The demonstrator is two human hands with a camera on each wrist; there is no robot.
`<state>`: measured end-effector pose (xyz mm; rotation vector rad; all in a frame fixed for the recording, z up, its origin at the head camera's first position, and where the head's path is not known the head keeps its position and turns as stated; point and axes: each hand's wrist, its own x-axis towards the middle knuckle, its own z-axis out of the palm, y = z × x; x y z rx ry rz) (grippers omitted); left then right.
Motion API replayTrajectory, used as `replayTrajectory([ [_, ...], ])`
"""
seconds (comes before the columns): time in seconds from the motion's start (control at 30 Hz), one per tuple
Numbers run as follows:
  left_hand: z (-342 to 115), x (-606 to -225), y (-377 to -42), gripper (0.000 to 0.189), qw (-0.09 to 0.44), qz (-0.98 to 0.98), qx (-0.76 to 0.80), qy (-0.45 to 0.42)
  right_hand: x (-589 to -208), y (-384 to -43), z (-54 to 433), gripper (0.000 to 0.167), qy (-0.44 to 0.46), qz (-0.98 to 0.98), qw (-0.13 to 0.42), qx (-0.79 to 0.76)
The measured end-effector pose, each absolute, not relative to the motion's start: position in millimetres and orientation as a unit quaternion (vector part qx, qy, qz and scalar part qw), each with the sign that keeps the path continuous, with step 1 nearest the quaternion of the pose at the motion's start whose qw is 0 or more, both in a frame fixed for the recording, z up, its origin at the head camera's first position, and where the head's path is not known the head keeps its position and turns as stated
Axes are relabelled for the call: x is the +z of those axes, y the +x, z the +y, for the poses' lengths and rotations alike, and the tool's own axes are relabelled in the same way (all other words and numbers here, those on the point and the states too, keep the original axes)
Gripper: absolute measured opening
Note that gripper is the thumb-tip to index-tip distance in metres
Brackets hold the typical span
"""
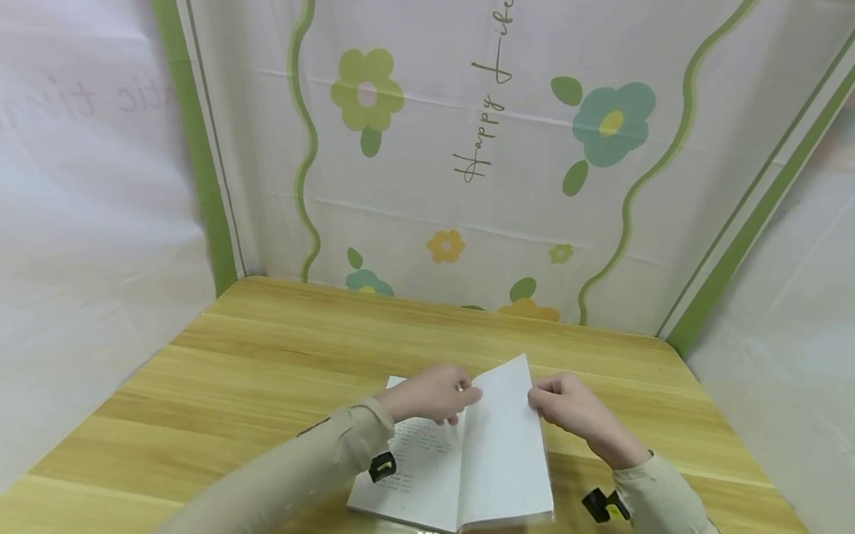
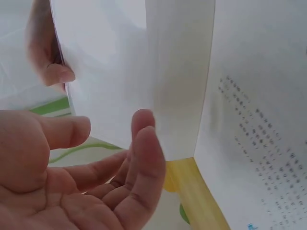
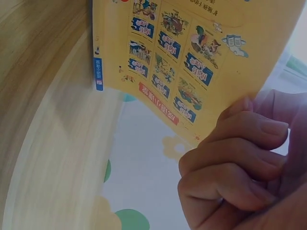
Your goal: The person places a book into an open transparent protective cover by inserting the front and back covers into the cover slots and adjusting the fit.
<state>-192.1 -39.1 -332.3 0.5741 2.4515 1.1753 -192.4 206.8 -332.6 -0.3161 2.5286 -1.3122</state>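
An open book [image 1: 423, 463] lies on the wooden table in the head view, its left page printed with small text. My right hand [image 1: 577, 415] pinches the outer edge of its raised cover between thumb and fingers. Seen from the left wrist, the blank white inside of the cover [image 2: 105, 62] stands up from the printed page [image 2: 259, 120]. The right wrist view shows its yellow outer face [image 3: 211, 91] with small pictures. Close to the top of the book, my left hand [image 1: 432, 394] has loosely bent fingers, thumb apart, and holds nothing.
The wooden table [image 1: 261, 367] extends around the book. Behind it hangs a white cloth [image 1: 424, 181] with printed flowers, and more pale cloth [image 1: 80, 232] hangs at the left side. Black wrist cameras [image 1: 383, 466] sit at both sleeves.
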Motion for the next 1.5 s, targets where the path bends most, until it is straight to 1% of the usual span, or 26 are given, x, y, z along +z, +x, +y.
replayTrajectory([
  [0.13,-30,-325,-197,0.028,0.159,0.867,0.421,0.215,-331,-190,205,0.029,-0.108,0.875,0.130,-0.454],
  [0.27,-22,-318,-201,0.028,0.150,0.868,0.417,0.223,-330,-189,203,0.030,-0.111,0.873,0.126,-0.457],
  [0.57,-10,-310,-207,0.027,0.160,0.861,0.429,0.219,-329,-188,200,0.031,-0.122,0.870,0.128,-0.460],
  [0.7,-7,-306,-209,0.028,0.165,0.855,0.444,0.214,-328,-187,198,0.031,-0.141,0.867,0.119,-0.464],
  [0.9,-2,-300,-211,0.045,0.185,0.846,0.458,0.199,-328,-182,195,0.034,-0.158,0.855,0.098,-0.484],
  [1.03,-2,-297,-213,0.047,0.198,0.842,0.464,0.191,-330,-180,194,0.037,-0.164,0.849,0.084,-0.495],
  [1.27,-3,-293,-214,0.057,0.195,0.853,0.446,0.186,-332,-176,190,0.037,-0.169,0.844,0.060,-0.506],
  [1.5,1,-288,-214,0.054,0.191,0.865,0.427,0.181,-335,-175,186,0.033,-0.181,0.836,0.030,-0.518],
])
